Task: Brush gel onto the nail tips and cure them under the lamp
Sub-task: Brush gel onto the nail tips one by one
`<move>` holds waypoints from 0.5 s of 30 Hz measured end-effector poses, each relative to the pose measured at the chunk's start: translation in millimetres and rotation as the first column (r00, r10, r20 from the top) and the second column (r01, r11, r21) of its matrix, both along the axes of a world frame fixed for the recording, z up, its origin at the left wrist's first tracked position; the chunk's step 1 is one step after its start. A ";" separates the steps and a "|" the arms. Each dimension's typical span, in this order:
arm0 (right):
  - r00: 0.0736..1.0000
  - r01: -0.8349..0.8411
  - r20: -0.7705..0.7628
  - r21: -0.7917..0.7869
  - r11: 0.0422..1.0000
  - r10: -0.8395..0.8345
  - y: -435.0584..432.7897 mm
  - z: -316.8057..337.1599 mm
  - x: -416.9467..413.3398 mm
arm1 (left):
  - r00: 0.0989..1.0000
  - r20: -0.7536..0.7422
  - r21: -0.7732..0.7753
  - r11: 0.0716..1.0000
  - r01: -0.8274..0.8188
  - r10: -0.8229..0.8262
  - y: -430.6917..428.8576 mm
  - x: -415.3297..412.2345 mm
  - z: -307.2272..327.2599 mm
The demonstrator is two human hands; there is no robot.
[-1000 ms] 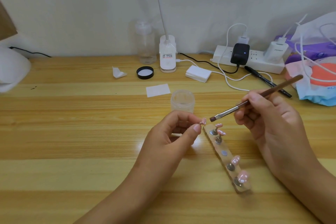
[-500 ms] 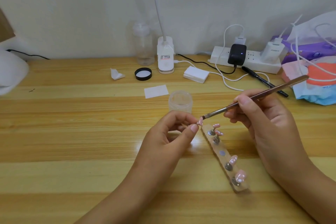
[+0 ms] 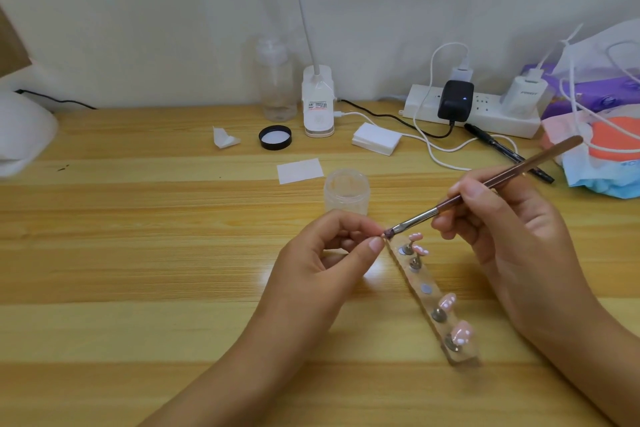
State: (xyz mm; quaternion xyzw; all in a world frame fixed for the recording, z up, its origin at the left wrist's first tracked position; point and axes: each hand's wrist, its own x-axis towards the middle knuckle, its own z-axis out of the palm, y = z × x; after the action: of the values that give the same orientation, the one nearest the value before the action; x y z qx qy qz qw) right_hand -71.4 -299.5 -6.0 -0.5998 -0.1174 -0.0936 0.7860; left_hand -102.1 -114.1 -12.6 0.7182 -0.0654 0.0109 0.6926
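— Wooden counter [image 3: 138, 253], item one?
— We log the left hand [image 3: 322, 253] pinching a nail tip [image 3: 383, 235] between thumb and forefinger.
— Item two?
— Our right hand [image 3: 502, 229] grips the brush [image 3: 485, 184], bristles touching that tip, above the holder strip [image 3: 429, 295]; gel jar [image 3: 346, 191] just behind.

Left hand [image 3: 322, 253] pinches nail tip [image 3: 383, 235] — brush [image 3: 485, 184] bristles touching it.

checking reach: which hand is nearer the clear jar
Left. The left hand sits just in front of the clear jar; the right hand is off to its right, holding the brush.
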 end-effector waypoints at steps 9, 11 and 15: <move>0.989 0.132 0.078 -0.080 0.988 -0.125 -0.7 0.4 -1.7 | 1.000 -0.026 -0.049 0.999 -0.006 0.005 0.0 -1.2 2.3; 0.991 0.115 0.078 -0.040 0.993 -0.112 -1.5 1.8 -1.9 | 0.999 -0.032 -0.055 0.998 -0.007 0.005 0.8 -1.3 0.8; 0.995 0.072 0.075 -0.011 0.997 -0.071 -1.8 2.1 -2.6 | 0.999 -0.047 -0.051 0.999 -0.006 0.003 1.2 -0.7 -1.2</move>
State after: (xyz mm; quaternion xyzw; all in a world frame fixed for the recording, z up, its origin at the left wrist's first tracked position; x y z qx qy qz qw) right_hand -74.0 -301.3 -3.9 -0.6051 -0.1258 -0.1430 0.7730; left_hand -102.9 -112.9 -13.8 0.7004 -0.0472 -0.0026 0.7122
